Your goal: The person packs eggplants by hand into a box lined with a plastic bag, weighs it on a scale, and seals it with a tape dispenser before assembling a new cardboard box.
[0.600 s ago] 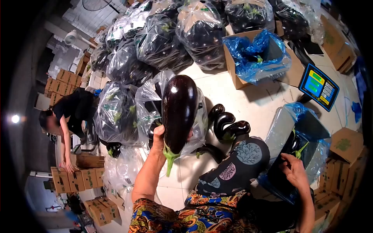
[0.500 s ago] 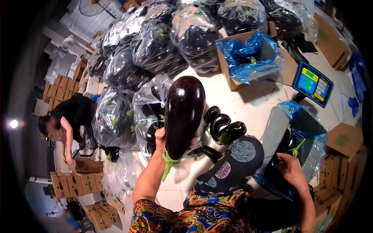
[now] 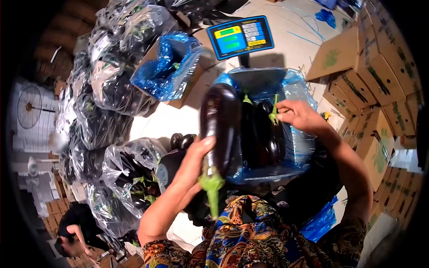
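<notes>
Left hand (image 3: 190, 167) wraps its fingers around a big eggplant (image 3: 220, 123), stem down, held just over the blue-lined box (image 3: 292, 96). Right hand (image 3: 298, 117) pinches a green stem (image 3: 273, 112) on the eggplants inside.

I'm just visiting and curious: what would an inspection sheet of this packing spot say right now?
Surface: pale floor, partly bare between the bags.
Job's things: large dark eggplant, stem end down; blue-lined box holding more eggplants.
Clutter: clear bags of eggplants; second blue-lined carton; loose eggplants on the floor.
Grippers: left hand grips the large eggplant near its stem; right hand pinches a green stem in the box.
Cables: nothing seen.
Surroundings: scale display; stacked cardboard boxes; another person bending at lower left.
</notes>
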A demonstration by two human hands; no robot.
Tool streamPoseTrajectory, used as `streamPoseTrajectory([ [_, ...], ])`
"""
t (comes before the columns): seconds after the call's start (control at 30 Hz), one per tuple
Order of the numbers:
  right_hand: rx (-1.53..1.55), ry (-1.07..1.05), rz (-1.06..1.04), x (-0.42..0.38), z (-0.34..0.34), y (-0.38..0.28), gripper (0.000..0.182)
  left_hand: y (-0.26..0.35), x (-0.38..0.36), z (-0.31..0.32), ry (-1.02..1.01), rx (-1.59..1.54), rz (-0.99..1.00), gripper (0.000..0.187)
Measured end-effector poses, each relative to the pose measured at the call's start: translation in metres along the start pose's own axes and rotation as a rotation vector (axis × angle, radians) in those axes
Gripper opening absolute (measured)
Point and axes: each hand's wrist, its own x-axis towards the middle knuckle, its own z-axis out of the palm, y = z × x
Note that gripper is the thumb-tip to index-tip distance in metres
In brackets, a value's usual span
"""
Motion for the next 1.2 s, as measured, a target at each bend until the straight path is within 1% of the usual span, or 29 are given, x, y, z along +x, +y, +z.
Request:
streamPoseTrajectory([
  [0.03, -0.038, 0.023, -0.002, 0.002, -0.007, 0.008, 0.046, -0.004, 0.015, 0.015, 0.04, 0.056, -0.04, 0.065],
  [0.07, -0.01, 0.097, -0.048, 0.004, -0.007, 0.022, 0.046, -0.014, 0.036, 0.024, 0.039, 0.138, -0.022, 0.067],
  [0.1, 0.017, 0.169, -0.092, 0.006, -0.007, 0.036, 0.046, -0.028, 0.057, 0.031, 0.037, 0.217, -0.004, 0.069],
  [0.17, -0.038, 0.196, -0.062, 0.004, -0.006, 0.047, 0.048, -0.045, 0.092, 0.056, 0.072, 0.276, 0.047, 0.078],
  [0.2, -0.065, 0.205, -0.053, 0.005, -0.005, 0.049, 0.049, -0.071, 0.122, 0.053, 0.08, 0.342, 0.198, 0.083],
  [0.23, -0.138, 0.169, -0.07, 0.004, -0.004, 0.047, 0.05, -0.074, 0.135, 0.064, 0.128, 0.426, 0.208, 0.095],
  [0.3, -0.283, 0.101, -0.097, -0.003, 0.002, 0.039, 0.051, -0.096, 0.169, 0.071, 0.263, 0.731, 0.149, 0.098],
  [0.33, -0.373, 0.127, -0.125, -0.003, 0.011, 0.043, 0.049, -0.107, 0.172, 0.08, 0.3, 0.83, 0.151, 0.097],
  [0.37, -0.496, 0.103, -0.208, 0.001, 0.018, 0.055, 0.049, -0.12, 0.174, 0.087, 0.338, 0.929, 0.156, 0.095],
  [0.4, -0.523, 0.057, -0.204, -0.001, 0.019, 0.055, 0.043, -0.134, 0.175, 0.088, 0.305, 1.006, 0.224, 0.092],
  [0.43, -0.552, 0.009, -0.202, -0.003, 0.02, 0.05, 0.036, -0.15, 0.178, 0.088, 0.279, 1.031, 0.383, 0.092],
  [0.47, -0.583, -0.02, -0.152, -0.009, 0.017, 0.043, 0.033, -0.163, 0.18, 0.083, 0.247, 1.02, 0.454, 0.092],
  [0.5, -0.578, -0.034, -0.159, -0.013, 0.016, 0.042, 0.033, -0.16, 0.175, 0.087, 0.216, 1.007, 0.524, 0.092],
  [0.53, -0.572, -0.045, -0.167, -0.016, 0.016, 0.042, 0.032, -0.153, 0.173, 0.086, 0.185, 1.006, 0.478, 0.092],
  [0.57, -0.566, -0.054, -0.176, -0.018, 0.017, 0.043, 0.031, -0.144, 0.172, 0.081, 0.153, 1.031, 0.392, 0.094],
  [0.63, -0.538, -0.023, -0.243, -0.022, 0.021, 0.045, 0.033, -0.128, 0.171, 0.074, 0.11, 1.1, 0.334, 0.096],
  [0.67, -0.534, -0.011, -0.247, -0.027, 0.02, 0.043, 0.034, -0.122, 0.169, 0.073, 0.102, 1.078, 0.286, 0.096],
  [0.7, -0.529, 0.002, -0.249, -0.032, 0.019, 0.038, 0.034, -0.115, 0.166, 0.071, 0.102, 1.083, 0.29, 0.095],
  [0.77, -0.457, 0.032, -0.338, -0.039, 0.015, 0.047, 0.041, -0.108, 0.163, 0.065, 0.119, 1.102, 0.285, 0.094],
  [0.83, -0.368, 0.026, -0.31, -0.046, 0.007, 0.044, 0.043, -0.101, 0.159, 0.061, 0.113, 1.096, 0.231, 0.09],
  [0.9, -0.35, 0.04, -0.267, -0.048, 0.004, 0.041, 0.043, -0.09, 0.15, 0.06, 0.075, 1.14, 0.216, 0.087],
  [0.93, -0.335, 0.049, -0.258, -0.05, 0.002, 0.039, 0.043, -0.086, 0.146, 0.059, 0.037, 1.154, 0.219, 0.085],
  [1.03, -0.248, 0.094, -0.229, -0.052, -0.001, 0.029, 0.041, -0.07, 0.13, 0.051, -0.126, 1.185, 0.371, 0.075],
  [1.07, -0.254, 0.103, -0.219, -0.052, -0.001, 0.026, 0.041, -0.065, 0.126, 0.047, -0.187, 1.202, 0.411, 0.068],
  [1.1, -0.259, 0.113, -0.208, -0.051, -0.002, 0.023, 0.041, -0.058, 0.123, 0.044, -0.257, 1.182, 0.379, 0.062],
  [1.17, -0.279, 0.119, -0.16, -0.049, -0.005, 0.018, 0.042, -0.04, 0.112, 0.046, -0.356, 1.102, 0.191, 0.058],
  [1.2, -0.289, 0.12, -0.133, -0.048, -0.006, 0.017, 0.042, -0.034, 0.108, 0.045, -0.398, 1.076, 0.148, 0.055],
])
